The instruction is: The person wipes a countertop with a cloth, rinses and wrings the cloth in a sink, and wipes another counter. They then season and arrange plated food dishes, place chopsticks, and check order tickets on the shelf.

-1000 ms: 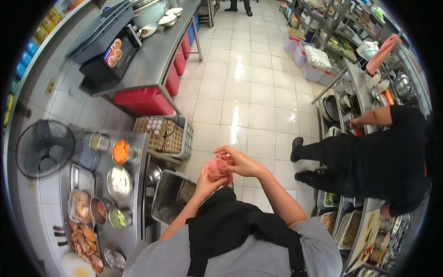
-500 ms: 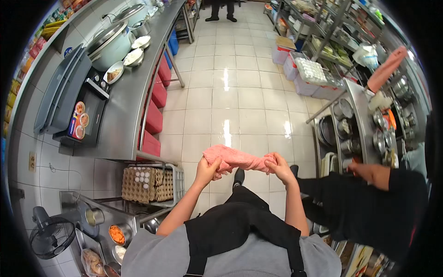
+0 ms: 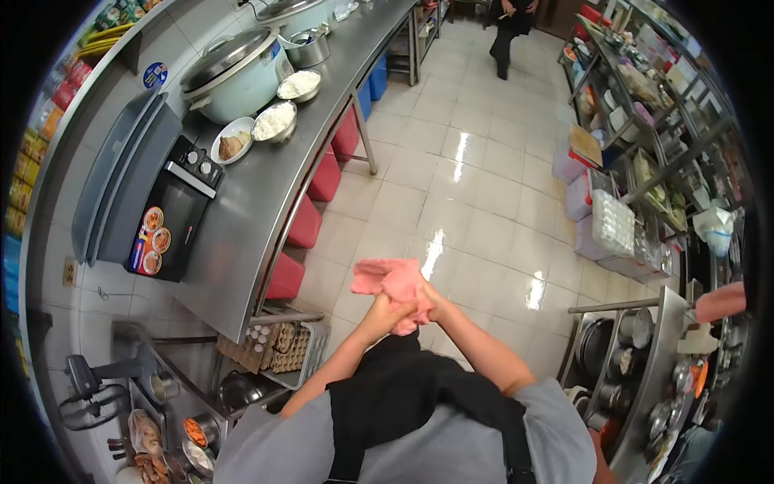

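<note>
A pink cloth (image 3: pixel 389 277) is bunched up in front of my black apron, with one end sticking out to the upper left. Wrapped round its lower part is my left hand (image 3: pixel 385 316), closed on the fabric. My right hand (image 3: pixel 431 300) presses against the cloth from the other side, its fingers partly hidden behind the folds. The two hands are close together, above the tiled floor.
On the left, a steel counter (image 3: pixel 242 242) bears a rice cooker (image 3: pixel 234 81), bowls of rice (image 3: pixel 275 122) and a black microwave (image 3: pixel 173 222). Egg trays (image 3: pixel 282 347) sit below its near end. Shelves and pots line the right. A person (image 3: pixel 506 32) stands far ahead.
The cloth was stretched between my hands; now they have come together and it is bunched. The view has turned right, and the co-worker on the right has mostly left view.
</note>
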Tool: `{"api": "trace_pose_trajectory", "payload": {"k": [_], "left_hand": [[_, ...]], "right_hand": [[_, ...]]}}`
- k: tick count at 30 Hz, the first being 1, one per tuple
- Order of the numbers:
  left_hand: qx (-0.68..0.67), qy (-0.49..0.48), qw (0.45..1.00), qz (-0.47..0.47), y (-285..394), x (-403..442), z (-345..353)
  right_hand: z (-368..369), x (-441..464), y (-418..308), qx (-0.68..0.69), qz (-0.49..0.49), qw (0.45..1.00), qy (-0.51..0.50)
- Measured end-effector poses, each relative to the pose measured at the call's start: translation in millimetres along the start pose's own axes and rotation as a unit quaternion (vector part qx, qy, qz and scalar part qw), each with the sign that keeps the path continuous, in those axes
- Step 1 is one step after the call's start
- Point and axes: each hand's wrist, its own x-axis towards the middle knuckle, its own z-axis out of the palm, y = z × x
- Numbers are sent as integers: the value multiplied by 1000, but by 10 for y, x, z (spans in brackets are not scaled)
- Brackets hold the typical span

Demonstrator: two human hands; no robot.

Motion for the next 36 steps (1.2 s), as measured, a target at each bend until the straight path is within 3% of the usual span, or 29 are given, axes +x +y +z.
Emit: {"api": "trace_pose_trajectory", "payload": {"k": [4,7,8,9,11,13,16,19,22,24,28,31,34,36], "left_hand": [[73,-93,993,-2,445,893,-156],[112,-162,980,25,646,1616,-286],[135,-187,972,33,656,1862,-338],[75,-202,975,-58,795,2088,-340],[148,-216,964,35,983,2547,-331],[150,-212,961,94,1091,3047,-334],[128,-140,979,82,1269,3658,-435],[92,-62,992,54,1414,4223,-672],[1,54,999,0,1535,4759,-955],[-131,76,988,-3,1576,5111,-1202],[-379,78,922,-35,1691,5746,-1609],[-398,118,910,-1,1700,6343,-1784],[-406,115,907,-5,1720,6840,-1922],[-411,97,906,-18,1952,7363,-2036]], "right_hand": [[-302,432,-577,-44,-38,998,19],[-581,642,-1210,119,-83,984,102],[-944,736,-1346,64,-116,980,150],[-1416,744,-1480,11,-146,969,199],[-1927,509,-1947,-164,-127,915,347],[-2259,495,-2255,-47,-250,867,429],[-2525,525,-2755,71,-337,865,364],[-2648,737,-3415,124,-298,933,159],[-2626,1482,-4126,57,-212,966,138],[-2460,2150,-4579,27,-167,975,146],[-2188,3409,-5474,-4,-77,997,4],[-2076,4286,-6005,-69,-64,995,13],[-1963,4555,-6633,-159,-77,984,-14],[-2344,4766,-6876,-171,-82,982,15]]}}
